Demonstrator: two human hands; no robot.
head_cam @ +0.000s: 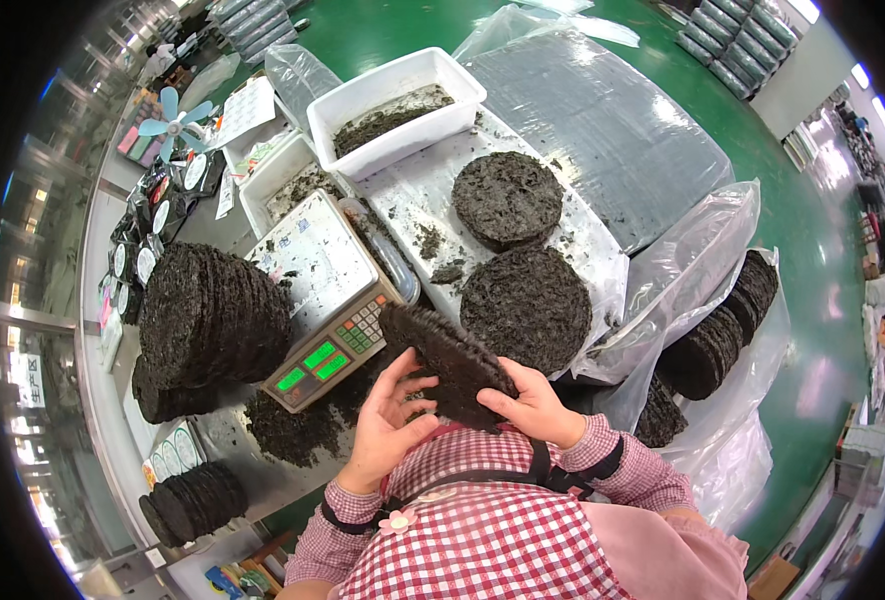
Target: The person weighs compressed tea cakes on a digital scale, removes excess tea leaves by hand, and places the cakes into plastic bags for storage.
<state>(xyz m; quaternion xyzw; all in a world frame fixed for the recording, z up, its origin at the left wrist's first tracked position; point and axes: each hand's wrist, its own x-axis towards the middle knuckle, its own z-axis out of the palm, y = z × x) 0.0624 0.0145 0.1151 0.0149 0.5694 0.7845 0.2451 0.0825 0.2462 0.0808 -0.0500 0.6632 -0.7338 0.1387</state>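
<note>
A round, dark cake of dried seaweed (450, 367) is held tilted in front of my apron, its edge partly towards me. My right hand (536, 405) grips its right edge, thumb on the near face. My left hand (386, 427) is at the left edge with fingers spread and thumb apart; the fingertips touch or nearly touch the cake. Just beyond is a digital scale (319, 262) with lit green displays and seaweed crumbs on its pan. Two round seaweed stacks, a nearer one (526, 307) and a farther one (508, 196), lie on a white surface.
A tall leaning seaweed stack (206, 315) stands left of the scale, a smaller one (193, 502) nearer me. Loose seaweed (292, 427) lies below the scale. Beyond are a white tub (405, 64), a small fan (175, 126) and a large plastic-wrapped bale (592, 127). Bagged cakes (701, 352) lie right.
</note>
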